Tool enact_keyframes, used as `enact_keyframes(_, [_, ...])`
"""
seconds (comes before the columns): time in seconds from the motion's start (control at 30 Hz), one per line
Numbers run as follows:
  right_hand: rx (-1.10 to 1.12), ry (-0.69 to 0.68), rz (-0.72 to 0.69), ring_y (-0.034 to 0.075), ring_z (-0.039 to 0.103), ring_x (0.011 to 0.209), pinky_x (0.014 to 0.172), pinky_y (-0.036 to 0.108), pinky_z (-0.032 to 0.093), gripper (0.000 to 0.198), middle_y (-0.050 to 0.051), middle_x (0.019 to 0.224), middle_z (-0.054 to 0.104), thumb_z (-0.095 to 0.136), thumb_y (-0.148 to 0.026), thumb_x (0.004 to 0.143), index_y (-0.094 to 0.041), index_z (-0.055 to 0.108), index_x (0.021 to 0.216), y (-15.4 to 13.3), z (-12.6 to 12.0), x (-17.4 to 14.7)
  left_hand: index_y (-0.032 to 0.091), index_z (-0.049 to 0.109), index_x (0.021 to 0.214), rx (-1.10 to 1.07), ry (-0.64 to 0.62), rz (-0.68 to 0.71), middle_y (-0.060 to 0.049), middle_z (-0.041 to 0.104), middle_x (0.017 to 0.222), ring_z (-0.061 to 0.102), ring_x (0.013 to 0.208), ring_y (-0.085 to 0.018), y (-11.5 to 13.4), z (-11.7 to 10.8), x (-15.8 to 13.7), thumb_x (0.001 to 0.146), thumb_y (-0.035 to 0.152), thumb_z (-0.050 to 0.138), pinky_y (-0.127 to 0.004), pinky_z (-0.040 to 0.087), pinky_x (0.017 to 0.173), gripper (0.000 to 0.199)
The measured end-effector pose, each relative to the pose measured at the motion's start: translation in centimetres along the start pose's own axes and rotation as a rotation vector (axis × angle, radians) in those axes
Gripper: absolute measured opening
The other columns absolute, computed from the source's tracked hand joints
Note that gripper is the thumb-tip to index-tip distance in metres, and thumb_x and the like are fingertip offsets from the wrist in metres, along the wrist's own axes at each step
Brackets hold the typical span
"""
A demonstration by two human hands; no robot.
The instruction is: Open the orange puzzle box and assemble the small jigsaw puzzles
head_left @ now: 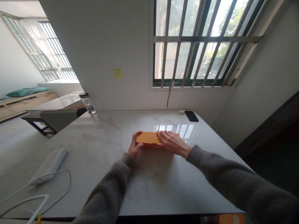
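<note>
An orange box (147, 137), long and flat-topped, is between my two hands over the middle of the white marbled table (98, 174). My left hand (135, 145) grips its left end, thumb on the near side and fingers round the far corner. Across the right part of the lid lies my right hand (171, 141), its fingers over the top and its thumb at the front edge. That hand hides much of the box's right end. Whether the box's underside touches the table I cannot tell.
At the back right are a black phone (191, 116) and a small pale round object (181, 112). A clear bottle with a dark lid (87, 103) stands at the back left. To the left lie a white power strip (50, 165) and cables (70, 180).
</note>
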State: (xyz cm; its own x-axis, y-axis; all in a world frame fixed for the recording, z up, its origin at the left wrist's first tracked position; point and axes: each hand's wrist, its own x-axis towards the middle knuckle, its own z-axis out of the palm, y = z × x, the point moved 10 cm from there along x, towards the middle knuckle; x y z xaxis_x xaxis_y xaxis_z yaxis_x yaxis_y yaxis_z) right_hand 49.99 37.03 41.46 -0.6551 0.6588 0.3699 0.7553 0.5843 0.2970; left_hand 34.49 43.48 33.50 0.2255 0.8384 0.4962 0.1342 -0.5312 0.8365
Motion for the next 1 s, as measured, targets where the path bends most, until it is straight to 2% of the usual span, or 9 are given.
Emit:
enact_keyframes(0.17, [0.052,-0.069,-0.002,0.023,0.061,0.083,0.067,0.032,0.046,0.033,0.012,0.095,0.064,0.041,-0.040,0.103,-0.013,0.058,0.114,0.9,-0.4,0.9,0.027,0.026,0.151,-0.005,0.095,-0.037,-0.007,0.048,0.144,0.047,0.133,-0.025,-0.4,0.3,0.0,0.090,0.027,0.046,-0.041,0.036,0.114,0.064])
enact_keyframes(0.3, [0.080,-0.129,-0.013,0.021,0.062,0.080,0.062,0.028,0.040,0.033,0.010,0.093,0.065,0.041,-0.042,0.103,-0.015,0.060,0.109,1.7,-1.0,1.4,0.025,0.032,0.148,-0.036,0.134,-0.060,-0.007,0.050,0.143,0.045,0.135,-0.027,-1.4,0.1,0.0,0.088,0.027,0.048,-0.043,0.037,0.113,0.062])
enact_keyframes(0.43, [0.179,-0.171,0.004,0.018,0.062,0.074,0.061,0.027,0.036,0.024,0.006,0.090,0.067,0.048,-0.038,0.101,-0.020,0.063,0.108,2.7,-1.6,1.4,0.022,0.041,0.140,-0.099,0.103,-0.083,-0.008,0.056,0.131,0.054,0.121,-0.027,-2.5,-0.3,0.0,0.086,0.030,0.049,-0.041,0.046,0.103,0.055])
enact_keyframes(0.53, [0.192,-0.192,-0.008,0.018,0.064,0.076,0.063,0.027,0.037,0.019,0.004,0.091,0.068,0.054,-0.019,0.096,-0.023,0.061,0.113,2.5,-1.9,1.1,0.022,0.045,0.129,-0.170,0.052,-0.114,-0.007,0.059,0.117,0.060,0.106,-0.024,-2.5,-0.4,-0.4,0.086,0.037,0.054,-0.036,0.051,0.091,0.047])
enact_keyframes(0.6, [0.173,-0.207,-0.025,0.018,0.064,0.076,0.064,0.027,0.038,0.025,0.004,0.090,0.068,0.053,-0.009,0.093,-0.022,0.061,0.112,1.7,-2.2,0.5,0.023,0.047,0.122,-0.190,0.027,-0.144,-0.007,0.059,0.115,0.061,0.101,-0.022,-2.3,-0.5,-0.9,0.086,0.043,0.060,-0.033,0.052,0.086,0.043])
enact_keyframes(0.7, [0.121,-0.201,-0.038,0.019,0.064,0.076,0.063,0.028,0.042,0.025,0.005,0.088,0.068,0.054,-0.006,0.091,-0.019,0.060,0.111,-0.4,-3.0,-0.6,0.023,0.048,0.114,-0.172,0.012,-0.128,-0.008,0.056,0.120,0.059,0.108,-0.023,-1.3,-1.0,-1.8,0.084,0.048,0.065,-0.032,0.051,0.088,0.043])
enact_keyframes(0.8, [0.017,-0.163,-0.029,0.022,0.065,0.084,0.065,0.031,0.049,0.031,0.008,0.097,0.069,0.054,-0.009,0.092,-0.015,0.056,0.122,-2.9,-3.8,-2.1,0.022,0.050,0.109,-0.103,-0.009,-0.012,-0.009,0.054,0.118,0.053,0.120,-0.028,0.4,-1.5,-2.7,0.080,0.049,0.070,-0.038,0.049,0.097,0.044])
enact_keyframes(0.9, [-0.056,-0.097,-0.027,0.025,0.064,0.092,0.071,0.036,0.054,0.034,0.013,0.110,0.068,0.054,-0.014,0.094,-0.012,0.053,0.128,-5.3,-4.2,-3.8,0.021,0.056,0.104,0.023,-0.059,0.102,-0.010,0.051,0.113,0.051,0.121,-0.029,2.0,-1.2,-3.8,0.079,0.042,0.071,-0.044,0.047,0.101,0.036])
enact_keyframes(1.0, [-0.077,-0.069,-0.006,0.027,0.064,0.092,0.071,0.040,0.056,0.035,0.013,0.107,0.069,0.056,-0.015,0.094,-0.011,0.054,0.128,-6.9,-3.7,-5.4,0.021,0.063,0.098,0.111,-0.069,0.130,-0.009,0.049,0.111,0.051,0.119,-0.029,2.5,-0.7,-4.7,0.079,0.034,0.070,-0.047,0.045,0.104,0.024])
